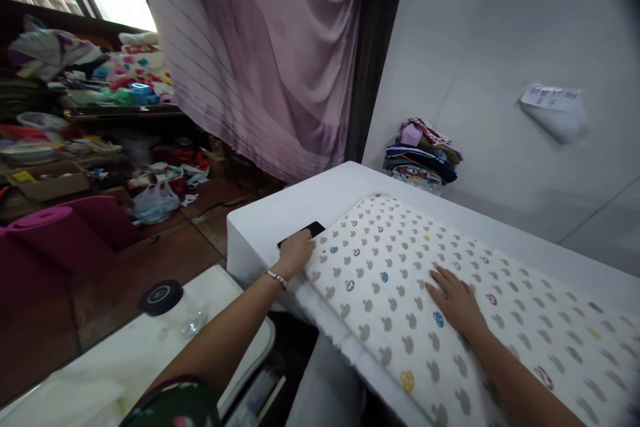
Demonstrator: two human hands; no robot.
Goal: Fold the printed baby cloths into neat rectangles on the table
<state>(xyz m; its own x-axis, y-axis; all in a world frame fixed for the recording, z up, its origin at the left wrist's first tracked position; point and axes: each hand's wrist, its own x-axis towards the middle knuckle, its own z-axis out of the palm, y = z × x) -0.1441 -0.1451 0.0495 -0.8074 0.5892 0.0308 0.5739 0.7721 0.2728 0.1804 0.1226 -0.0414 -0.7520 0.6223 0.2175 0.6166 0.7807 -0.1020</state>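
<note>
A cream cloth (400,260) printed with small grey and coloured mouse-head shapes lies spread over a white table (310,203). My right hand (455,303) rests flat on the cloth, fingers stretched out. My left hand (296,252), with a bracelet at the wrist, reaches to the cloth's left edge and lies over a black phone (306,232) on the table; its fingers curl down at the cloth's border, and what they grip is hidden.
A stack of folded clothes (423,157) sits at the table's far corner against the white wall. A pale curtain (260,53) hangs behind. A black round object (161,296) lies on a white surface at lower left. Cluttered shelves (90,93) and bags fill the left.
</note>
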